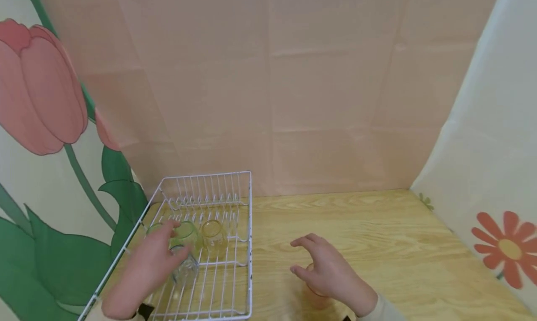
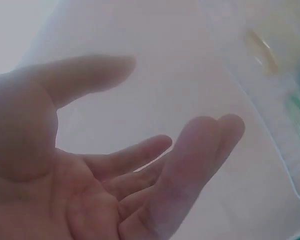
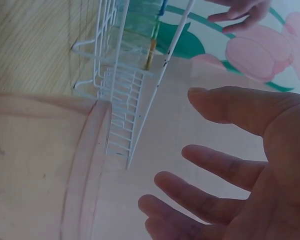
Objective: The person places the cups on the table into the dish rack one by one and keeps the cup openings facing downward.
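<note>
My left hand [image 1: 151, 260] hangs over the left part of the white wire dish rack [image 1: 251, 237], thumb and fingers spread with nothing between them in the left wrist view. Around it in the rack are a clear glass [image 1: 186, 270], a green glass [image 1: 187, 232] and an amber glass [image 1: 213, 232]; another green glass [image 1: 154, 228] is mostly hidden behind the hand. My right hand [image 1: 329, 269], fingers apart and loosely bent, is above a pinkish clear glass [image 1: 319, 298] on the table. In the right wrist view, that pinkish glass [image 3: 85, 165] is apart from the fingers.
The wood-grain table [image 1: 369, 228] extends right of the rack. A plain pinkish sheet [image 1: 293, 102] hangs behind it. Flower-printed sheets stand at the left [image 1: 63, 246] and right [image 1: 474, 172].
</note>
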`<move>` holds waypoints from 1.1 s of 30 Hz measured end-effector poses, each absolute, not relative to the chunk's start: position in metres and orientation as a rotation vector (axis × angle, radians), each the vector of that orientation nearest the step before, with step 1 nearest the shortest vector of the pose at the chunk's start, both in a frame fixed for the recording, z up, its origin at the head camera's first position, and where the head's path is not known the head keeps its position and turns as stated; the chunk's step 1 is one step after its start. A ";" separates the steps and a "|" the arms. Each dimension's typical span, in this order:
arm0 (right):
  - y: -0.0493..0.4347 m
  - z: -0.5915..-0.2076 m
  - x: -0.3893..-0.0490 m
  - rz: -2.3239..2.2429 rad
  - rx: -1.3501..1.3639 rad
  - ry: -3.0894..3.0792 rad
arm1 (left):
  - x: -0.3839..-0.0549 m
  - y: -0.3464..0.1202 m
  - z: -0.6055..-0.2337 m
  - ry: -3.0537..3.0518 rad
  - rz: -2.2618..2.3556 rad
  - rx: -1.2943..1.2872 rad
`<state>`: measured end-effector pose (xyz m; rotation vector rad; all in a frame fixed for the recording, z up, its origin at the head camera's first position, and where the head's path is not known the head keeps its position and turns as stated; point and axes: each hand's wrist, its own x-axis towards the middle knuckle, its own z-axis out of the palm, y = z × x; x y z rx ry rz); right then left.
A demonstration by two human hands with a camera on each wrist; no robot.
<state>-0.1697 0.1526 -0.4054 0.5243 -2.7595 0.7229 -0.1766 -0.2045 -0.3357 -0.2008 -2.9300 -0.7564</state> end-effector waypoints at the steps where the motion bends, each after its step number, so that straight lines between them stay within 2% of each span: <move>1: 0.153 -0.405 -0.170 0.710 0.520 -2.766 | -0.171 -0.199 -0.336 -2.911 -0.769 -0.200; 13: 0.173 -0.402 -0.165 0.633 0.452 -3.045 | -0.129 -0.151 -0.360 -2.842 -1.029 -0.299; 23: 0.179 -0.408 -0.165 0.579 0.365 -3.116 | -0.125 -0.135 -0.384 -2.705 -1.183 -0.581; 33: 0.185 -0.408 -0.170 0.663 0.305 -3.179 | -0.125 -0.130 -0.392 -2.724 -1.213 -0.540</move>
